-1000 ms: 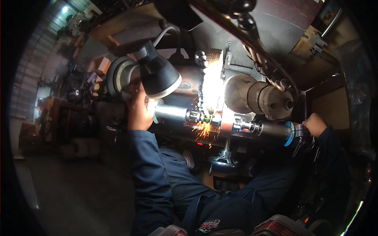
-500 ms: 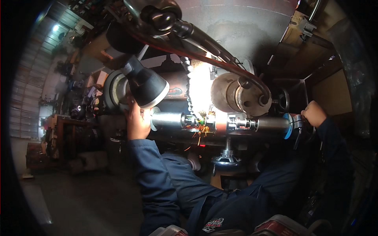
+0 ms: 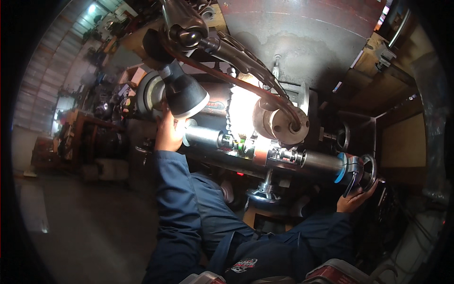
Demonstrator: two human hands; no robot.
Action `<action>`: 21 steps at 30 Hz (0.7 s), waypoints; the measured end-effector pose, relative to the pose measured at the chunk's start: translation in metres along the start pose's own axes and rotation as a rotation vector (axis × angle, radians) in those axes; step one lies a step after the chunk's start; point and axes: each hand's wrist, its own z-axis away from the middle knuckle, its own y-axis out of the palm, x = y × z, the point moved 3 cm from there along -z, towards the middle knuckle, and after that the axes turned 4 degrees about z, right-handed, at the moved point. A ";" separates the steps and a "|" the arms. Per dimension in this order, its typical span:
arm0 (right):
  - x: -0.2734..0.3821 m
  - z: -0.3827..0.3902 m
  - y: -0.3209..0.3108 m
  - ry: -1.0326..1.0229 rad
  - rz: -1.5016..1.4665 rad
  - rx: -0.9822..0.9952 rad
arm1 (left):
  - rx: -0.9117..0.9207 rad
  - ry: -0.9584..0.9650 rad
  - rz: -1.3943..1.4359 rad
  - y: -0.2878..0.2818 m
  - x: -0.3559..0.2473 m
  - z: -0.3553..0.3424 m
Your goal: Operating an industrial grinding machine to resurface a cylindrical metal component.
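My right hand point(image 3: 352, 201) grips the lower rim of a metal handwheel point(image 3: 373, 166) at the right end of the machine. Beside the wheel are a clamp lever point(image 3: 351, 183) and a blue ring point(image 3: 340, 168) on a steel cylinder point(image 3: 323, 164). My left hand point(image 3: 169, 132) is at the left end, by a pale disc on another steel cylinder point(image 3: 203, 136). The black lamp shade point(image 3: 185, 92) hides most of its fingers, so its grip cannot be made out. Between the cylinders, a shiny shaft part point(image 3: 241, 146) lies under a brightly lit grinding wheel point(image 3: 242, 111).
A jointed lamp arm point(image 3: 236, 56) and a red-brown hose point(image 3: 213, 71) cross above the machine. A round metal hub point(image 3: 279, 122) stands right of the bright wheel. Below the front edge is a smaller handwheel point(image 3: 264, 195). Wooden shelving point(image 3: 75, 137) stands at left.
My right hand has gone from the handwheel's upper side to its lower rim. Orange sparks below the shaft part no longer show. The view has tilted; my left hand stays by the lamp.
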 end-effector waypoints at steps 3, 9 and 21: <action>-0.011 -0.009 0.003 0.016 -0.035 -0.001 | 0.127 -0.080 -0.024 0.000 0.002 0.000; 0.018 -0.057 -0.004 -0.046 0.032 0.154 | 0.106 -0.042 0.164 -0.006 -0.009 0.004; 0.007 -0.039 0.004 -0.074 -0.028 0.052 | 0.028 0.093 0.083 -0.003 -0.021 0.003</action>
